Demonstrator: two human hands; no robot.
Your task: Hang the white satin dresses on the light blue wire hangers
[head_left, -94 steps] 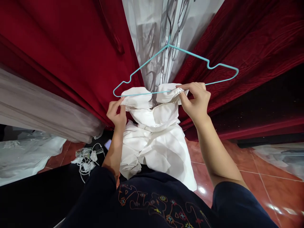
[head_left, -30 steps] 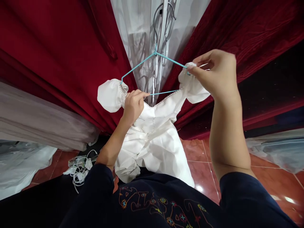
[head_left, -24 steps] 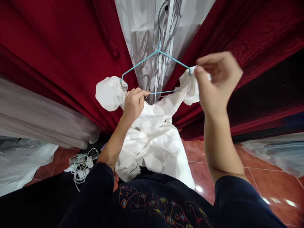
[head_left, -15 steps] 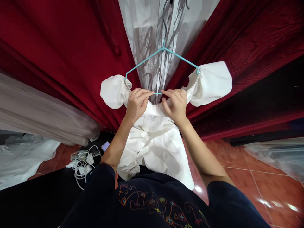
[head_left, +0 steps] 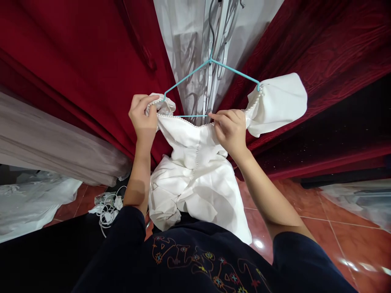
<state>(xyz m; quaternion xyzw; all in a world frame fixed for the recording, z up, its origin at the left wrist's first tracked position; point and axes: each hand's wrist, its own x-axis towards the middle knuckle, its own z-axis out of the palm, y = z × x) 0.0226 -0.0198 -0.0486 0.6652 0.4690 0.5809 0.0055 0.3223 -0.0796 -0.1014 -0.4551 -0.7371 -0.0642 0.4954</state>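
Observation:
A white dress with pearl trim along its neckline and puffed sleeves hangs from a light-blue hanger. My left hand is closed on the dress's left sleeve, by the pearl edging under that end of the hanger. My right hand grips the right part of the neckline, its fingertips at the hanger's lower bar. The right sleeve puffs out beyond that hand. Small buttons run down the middle of the bodice. Part of the left sleeve is hidden behind my fingers.
Red curtains hang on both sides of a white metal rack. White cables lie tangled on a black surface at lower left. Sheer white fabric reaches the red tiled floor.
My left hand has moved left from the hanger's lower bar to the left sleeve. The bar and neckline now show more fully. My right hand has stayed nearly in place.

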